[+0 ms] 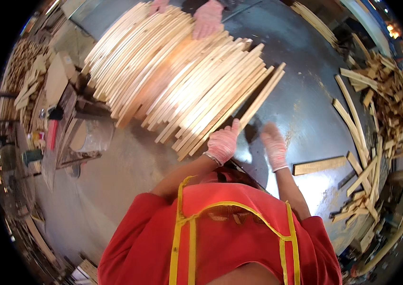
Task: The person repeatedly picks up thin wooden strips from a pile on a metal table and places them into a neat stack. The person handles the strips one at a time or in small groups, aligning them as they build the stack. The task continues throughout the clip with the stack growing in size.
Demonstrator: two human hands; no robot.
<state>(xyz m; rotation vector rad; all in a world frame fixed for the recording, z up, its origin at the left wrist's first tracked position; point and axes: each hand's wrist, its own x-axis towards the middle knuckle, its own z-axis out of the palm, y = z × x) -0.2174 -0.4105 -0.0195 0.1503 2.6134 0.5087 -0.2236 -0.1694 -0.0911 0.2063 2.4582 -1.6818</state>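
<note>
My left hand [223, 143], in a pink-and-white glove, is closed at the near end of a pale wooden strip [264, 95], which lies alongside another at the right end of a long row. The row of wooden strips [177, 71] lies side by side on the grey metal table [301, 102], with a gap between it and the held strip. To the right of that strip my right hand [274, 148], gloved the same way, hovers over the table. Motion smears its fingers, and nothing shows in it.
Across the table a co-worker's gloved hand [207, 19] rests on the row's far ends, another beside it. A short board [319, 165] and loose strips [353, 118] lie at the right. Beyond them is a heap of offcuts [394, 104]. A wooden stand [75, 128] is at the left.
</note>
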